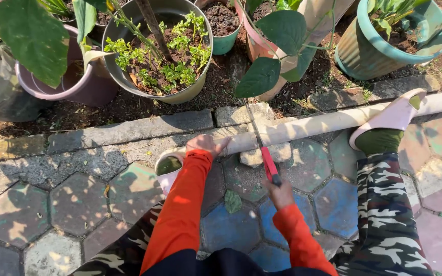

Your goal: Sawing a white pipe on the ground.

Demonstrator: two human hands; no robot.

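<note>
Painted hexagon paving meets a stone kerb, with potted plants behind. Across it lies a long pale pipe, pinned by a pink slipper. The left hand presses flat on the pipe's near end. The right hand has its grip closed round a red-handled saw, blade crossing the pipe just beside the left hand. A leaf hides the blade tip.

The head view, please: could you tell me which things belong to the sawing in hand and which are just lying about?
In use:
- left hand pressing the pale pipe
- right hand holding the red-handled saw
- stone block under the pipe

Lying about:
- grey pot
- teal pot
- fallen leaf
</note>
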